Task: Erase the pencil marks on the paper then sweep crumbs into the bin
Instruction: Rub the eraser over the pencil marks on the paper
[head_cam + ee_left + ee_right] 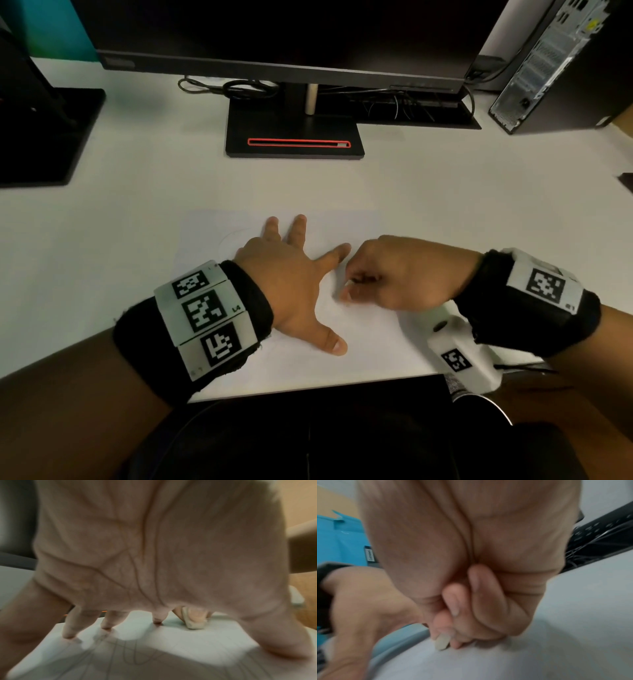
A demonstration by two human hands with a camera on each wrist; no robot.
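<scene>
On the white bench (445,192), in front of the monitor stand (294,137), a sheet of paper (370,329) lies flat with both hands on it. The left hand (291,284) is spread wide, its fingers (70,628) straight and splayed with the tips pressing the sheet down; it holds nothing. Faint pencil marks (137,654), long loops and strokes, run across the paper under and just in front of those fingertips, and a pale curved line shows on the sheet beyond the left little finger. Just to the right of the left index finger, the right hand (397,274) is curled tight, pinching a small pale eraser (442,642) between thumb and fingertips; the eraser's lower end touches the paper. In the left wrist view the same eraser (194,620) stands on the sheet just beyond the left fingers, close to the index tip but apart from it. Both wrists wear black bands with white marker blocks. Behind the right hand, at the bench's far right, a desktop computer tower (561,65) stands, with cables (246,87) looped behind the monitor stand. The wrist views are blurred, so no crumbs can be made out on the paper.
</scene>
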